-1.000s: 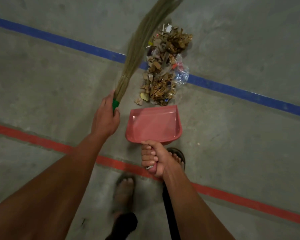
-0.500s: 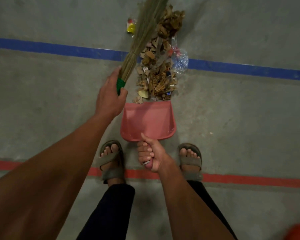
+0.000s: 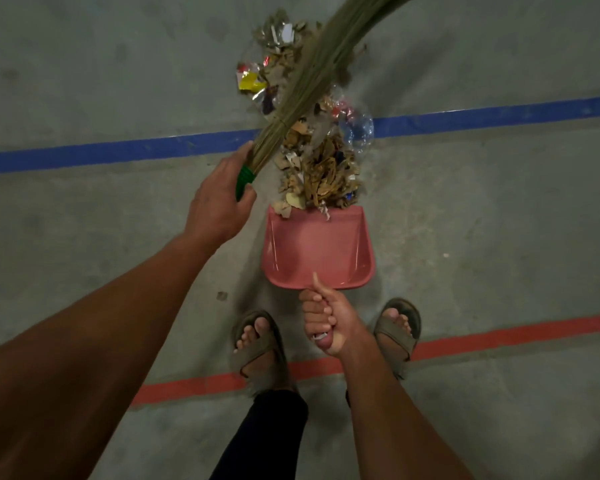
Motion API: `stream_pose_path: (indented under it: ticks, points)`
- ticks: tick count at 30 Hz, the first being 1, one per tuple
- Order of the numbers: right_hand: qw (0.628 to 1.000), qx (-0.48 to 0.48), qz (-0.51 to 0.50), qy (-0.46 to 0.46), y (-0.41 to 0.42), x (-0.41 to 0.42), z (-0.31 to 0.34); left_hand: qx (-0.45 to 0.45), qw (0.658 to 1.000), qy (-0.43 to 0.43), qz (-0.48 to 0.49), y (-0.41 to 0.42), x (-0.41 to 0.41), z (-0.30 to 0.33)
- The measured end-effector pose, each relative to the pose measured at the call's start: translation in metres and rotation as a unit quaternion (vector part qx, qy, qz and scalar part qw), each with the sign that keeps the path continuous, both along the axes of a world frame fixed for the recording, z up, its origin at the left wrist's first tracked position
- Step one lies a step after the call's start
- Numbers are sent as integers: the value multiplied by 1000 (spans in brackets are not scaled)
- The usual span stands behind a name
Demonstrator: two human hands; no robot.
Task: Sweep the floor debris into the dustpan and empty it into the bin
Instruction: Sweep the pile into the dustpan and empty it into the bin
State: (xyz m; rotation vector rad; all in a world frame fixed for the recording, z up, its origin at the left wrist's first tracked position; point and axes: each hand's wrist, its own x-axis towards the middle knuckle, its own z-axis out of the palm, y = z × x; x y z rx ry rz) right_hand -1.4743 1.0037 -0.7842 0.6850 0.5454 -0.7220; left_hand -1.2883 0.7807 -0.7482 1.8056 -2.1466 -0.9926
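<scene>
Debris [image 3: 317, 157] beyond pink dustpan [image 3: 317, 251] in right grip [image 3: 326, 323], broom [image 3: 326, 67] in left grip [image 3: 219, 199].

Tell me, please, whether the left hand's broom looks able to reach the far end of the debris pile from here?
Probably yes: the left hand holds the broom, whose bristles already lie over the debris pile, nothing between.

My left hand [image 3: 219, 199] grips the grass broom [image 3: 312, 77] just left of the pink dustpan [image 3: 317, 251], bristles slanting over the debris pile [image 3: 317, 161]. My right hand [image 3: 328, 320] holds the dustpan's handle; the pile touches its front lip.
</scene>
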Motion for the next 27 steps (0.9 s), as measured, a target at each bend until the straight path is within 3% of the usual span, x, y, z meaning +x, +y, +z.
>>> stream_pose_path:
  ticks: [5,12,18,23,27]
  points:
    - [999,-2,13,37,-31,-14,-21,-17,999,-4,-39,-28,-7,-23]
    - [998,-30,42,32,-40,-43,-32,88,979,-150,-105,-28,1,-62]
    - [996,-23,74,48,-33,-62,-24,151,971,-88,-162,31,38,-56]
    - [992,-29,111,61,-31,-75,-21,88,989,-26,-119,34,41,-41]
    - [988,-53,133,49,-28,-86,-30,53,994,-46,-82,7,22,-51]
